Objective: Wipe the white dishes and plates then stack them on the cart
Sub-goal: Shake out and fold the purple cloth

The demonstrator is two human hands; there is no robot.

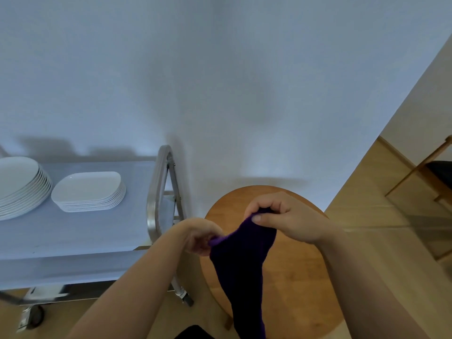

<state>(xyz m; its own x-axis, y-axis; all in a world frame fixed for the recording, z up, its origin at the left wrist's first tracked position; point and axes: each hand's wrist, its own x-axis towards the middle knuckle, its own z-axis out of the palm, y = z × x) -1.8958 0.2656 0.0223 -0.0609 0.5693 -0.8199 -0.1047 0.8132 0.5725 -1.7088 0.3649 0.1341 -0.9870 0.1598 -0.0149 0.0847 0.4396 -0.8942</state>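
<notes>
Above the round table: a dark purple cloth (pixel 241 260) hangs in the air, held up by its top edge and trailing down past the bottom of the view.
Left hand (pixel 199 237): fingers curled, pinching the left end of the cloth's top edge.
Right hand (pixel 278 217): fingers curled over, thumb pressed against the cloth's upper right corner, held a little higher than the left hand.
Round plates (pixel 20 185): a white stack on the cart top, at its far left, partly cut off by the edge of the view.
Oblong dishes (pixel 89 190): a second white stack, just right of the round plates and apart from them, toward the back edge of the cart top.
Cart (pixel 73 241): pale top surface, a metal handle loop (pixel 159 192) at its right end, metal legs and a caster wheel (pixel 34 316) below; it stands against the wall, just left of the round table.
Round table (pixel 293 277): wooden top, directly under the hands and cloth, nothing seen lying on its visible part.
Wall (pixel 220 81): plain and pale, behind the cart and table.
Right edge: wooden floor (pixel 381 241) and part of a wooden chair frame (pixel 420 167) with a dark seat.
</notes>
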